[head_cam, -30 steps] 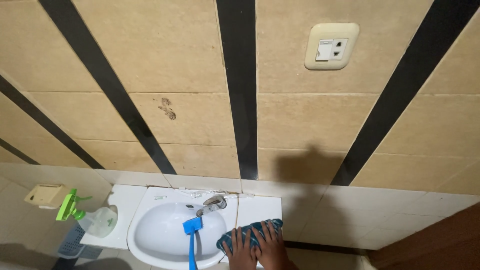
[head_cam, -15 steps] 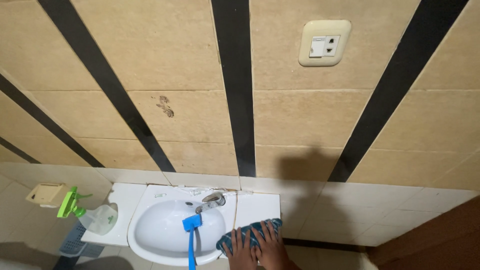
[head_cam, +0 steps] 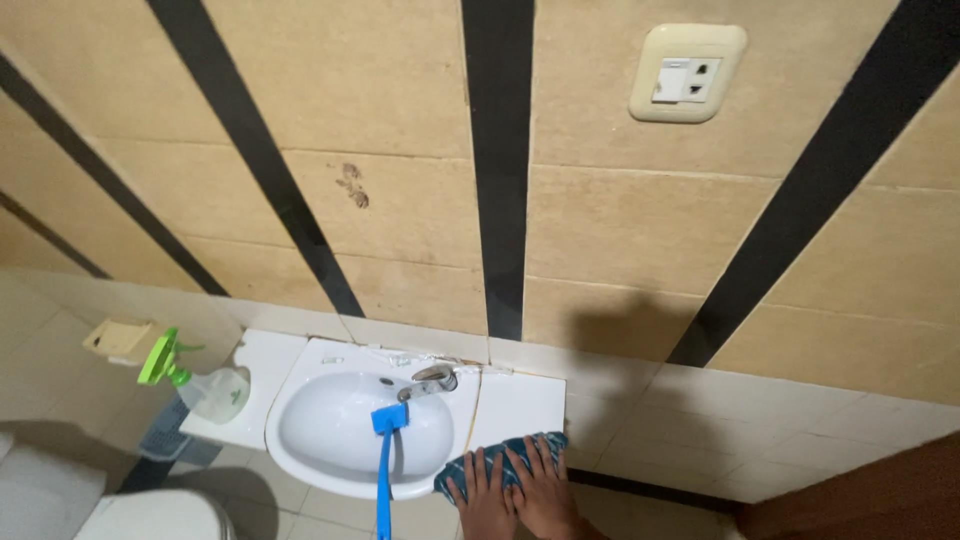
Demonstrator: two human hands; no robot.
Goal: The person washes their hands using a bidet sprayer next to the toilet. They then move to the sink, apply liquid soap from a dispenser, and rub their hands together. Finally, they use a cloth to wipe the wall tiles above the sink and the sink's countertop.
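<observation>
Nearest the camera, both hands lie flat, side by side, on a dark teal checked cloth [head_cam: 500, 468]. Left hand [head_cam: 487, 497]: fingers spread, palm down, pressing the cloth; no closed grip. Right hand [head_cam: 545, 490]: same posture, fingers splayed toward the wall, touching the left hand along its inner edge. The cloth sits bunched on the right front corner of the white ceramic sink ledge [head_cam: 515, 405], its long axis running left to right along the front edge, with its left end hanging just over the basin rim.

Just left of the hands, a blue plastic long-handled brush [head_cam: 385, 460] stands in the white oval basin [head_cam: 330, 440]. Its long axis runs near to far; the handle leaves the bottom of the frame and the head points toward the chrome tap [head_cam: 430, 380], which stands at the back of the basin.

Further left, a clear spray bottle with a green trigger [head_cam: 200, 380] stands on the ledge's left end. Beyond it a small beige wall-mounted holder [head_cam: 118, 340].

Farthest: a beige tiled wall with black stripes [head_cam: 400, 150], and a cream socket plate [head_cam: 687, 72] at upper right.
</observation>
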